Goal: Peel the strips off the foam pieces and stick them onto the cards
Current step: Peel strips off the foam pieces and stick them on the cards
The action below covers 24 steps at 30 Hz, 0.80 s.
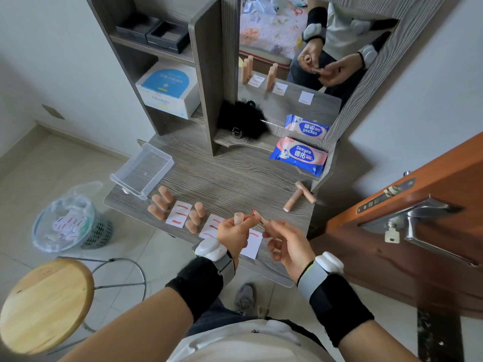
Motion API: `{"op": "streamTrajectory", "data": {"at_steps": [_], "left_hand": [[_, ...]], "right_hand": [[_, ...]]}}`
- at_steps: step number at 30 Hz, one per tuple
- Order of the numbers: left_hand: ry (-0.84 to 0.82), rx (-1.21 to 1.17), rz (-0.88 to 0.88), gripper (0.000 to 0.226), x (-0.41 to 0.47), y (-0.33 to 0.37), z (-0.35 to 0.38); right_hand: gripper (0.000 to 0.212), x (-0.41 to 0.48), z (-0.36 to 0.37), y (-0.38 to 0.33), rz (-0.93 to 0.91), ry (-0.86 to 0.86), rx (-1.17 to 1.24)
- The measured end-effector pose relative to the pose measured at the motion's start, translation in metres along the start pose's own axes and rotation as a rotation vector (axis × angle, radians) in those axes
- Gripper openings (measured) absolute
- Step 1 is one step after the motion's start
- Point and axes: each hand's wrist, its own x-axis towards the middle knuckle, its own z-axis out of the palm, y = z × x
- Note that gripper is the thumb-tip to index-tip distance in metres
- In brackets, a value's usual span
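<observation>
Left hand (232, 237) grips a foam cylinder (238, 218) upright over the desk's (235, 184) near edge. My right hand (288, 245) pinches a second foam piece (262, 220), red strip (253, 211) at its tip. White card (252, 245) lies just below.

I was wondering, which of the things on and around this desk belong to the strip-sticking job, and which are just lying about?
Job: left hand gripping upright foam piece; right hand pinching second foam piece with red strip; three cards; loose foam pieces.
Lying about: wipes pack; clear box; black furry item; stool.
</observation>
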Motion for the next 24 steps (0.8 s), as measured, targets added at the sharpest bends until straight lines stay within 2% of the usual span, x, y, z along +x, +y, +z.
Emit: {"op": "streamTrajectory", "data": {"at_steps": [3,7,14,20,22,24], "left_hand": [[0.003,0.000,0.004,0.015,0.001,-0.001,0.000],[0.001,0.000,0.010,0.015,-0.001,-0.002,0.002],[0.010,-0.001,-0.005,0.018,-0.002,-0.002,0.002],[0.003,0.035,0.014,0.032,-0.001,-0.004,0.000],[-0.042,0.086,0.037,0.026,0.001,-0.005,-0.002],[-0.059,0.194,0.077,0.008,0.002,-0.007,-0.005]], "right_hand": [[0.036,0.000,-0.001,-0.001,0.045,0.003,-0.013],[0.016,-0.001,-0.005,0.000,-0.017,-0.005,-0.027],[0.029,0.000,-0.010,-0.003,0.005,-0.045,-0.042],[0.009,-0.001,-0.011,-0.005,-0.047,-0.031,0.009],[0.009,0.001,-0.012,-0.008,-0.075,-0.017,0.043],[0.005,0.004,-0.013,-0.010,-0.091,-0.003,0.063]]}}
